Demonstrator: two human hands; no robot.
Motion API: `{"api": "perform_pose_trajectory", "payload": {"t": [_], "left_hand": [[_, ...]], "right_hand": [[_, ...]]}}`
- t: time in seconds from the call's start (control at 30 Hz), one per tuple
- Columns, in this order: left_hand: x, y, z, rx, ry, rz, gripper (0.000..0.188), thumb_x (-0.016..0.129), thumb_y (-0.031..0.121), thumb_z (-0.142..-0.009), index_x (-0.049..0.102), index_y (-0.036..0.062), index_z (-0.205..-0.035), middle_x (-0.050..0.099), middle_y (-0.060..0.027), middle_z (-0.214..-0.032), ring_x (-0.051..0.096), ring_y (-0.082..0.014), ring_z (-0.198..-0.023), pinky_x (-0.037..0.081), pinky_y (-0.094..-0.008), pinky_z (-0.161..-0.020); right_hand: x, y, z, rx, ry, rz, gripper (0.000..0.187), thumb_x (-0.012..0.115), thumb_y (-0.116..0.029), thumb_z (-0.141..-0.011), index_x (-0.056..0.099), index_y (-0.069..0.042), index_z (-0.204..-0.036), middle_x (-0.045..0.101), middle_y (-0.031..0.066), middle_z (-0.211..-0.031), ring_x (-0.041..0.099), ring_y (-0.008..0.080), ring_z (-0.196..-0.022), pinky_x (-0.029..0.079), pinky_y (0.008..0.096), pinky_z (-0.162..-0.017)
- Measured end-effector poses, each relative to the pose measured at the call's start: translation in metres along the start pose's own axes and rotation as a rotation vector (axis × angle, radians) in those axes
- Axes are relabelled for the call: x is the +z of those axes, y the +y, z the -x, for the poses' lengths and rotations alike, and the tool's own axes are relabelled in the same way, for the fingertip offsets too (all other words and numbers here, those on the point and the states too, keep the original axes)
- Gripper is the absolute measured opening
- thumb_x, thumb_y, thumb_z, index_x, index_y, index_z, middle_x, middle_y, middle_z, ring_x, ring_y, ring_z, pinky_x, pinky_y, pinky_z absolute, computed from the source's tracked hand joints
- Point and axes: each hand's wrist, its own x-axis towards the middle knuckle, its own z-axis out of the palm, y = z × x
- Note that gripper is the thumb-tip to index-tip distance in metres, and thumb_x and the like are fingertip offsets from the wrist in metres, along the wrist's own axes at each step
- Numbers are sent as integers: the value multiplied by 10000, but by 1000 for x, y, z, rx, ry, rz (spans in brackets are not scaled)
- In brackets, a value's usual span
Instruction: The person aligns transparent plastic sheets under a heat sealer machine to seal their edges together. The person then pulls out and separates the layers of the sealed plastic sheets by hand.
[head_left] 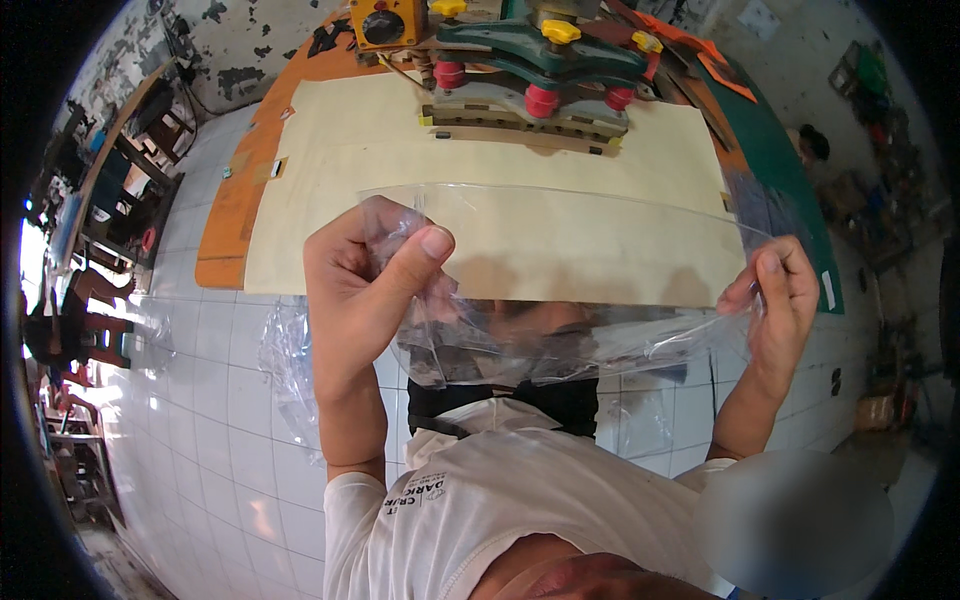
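A clear plastic sheet is stretched between my two hands, in front of my body and over the near edge of the table. My left hand grips its left end, thumb on top and the film bunched and folded around the fingers. At the right end, my right hand pinches the film between thumb and fingers. The sheet sags a little and wrinkles along its lower edge. Through it the table edge and my dark trousers show.
Pale yellow board covers the orange table. On its far side stands a green machine with yellow knobs and red feet, beside a yellow box. A green mat lies right. Crumpled plastic is at left.
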Motion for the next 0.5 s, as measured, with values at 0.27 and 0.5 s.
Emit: {"api": "perform_pose_trajectory", "payload": {"t": [0.27, 0.5], "left_hand": [[0, -4, -7, -36, 27, -74, 181, 694, 100, -840, 595, -43, -789, 590, -76, -619, 598, -128, -505, 495, -249, -422], [-7, -10, -16, -109, 1, -56, 207, 698, 127, -841, 593, -40, -780, 581, -78, -606, 590, -134, -485, 484, -251, -418]], "right_hand": [[-4, 0, 4, -6, -1, 5, 216, 563, -210, -939, 537, -21, -837, 568, 65, -573, 542, 118, -446, 446, 226, -425], [-1, -3, 9, -32, 11, 39, 171, 558, -164, -940, 542, -16, -853, 573, 70, -565, 544, 122, -431, 465, 239, -412]]}}
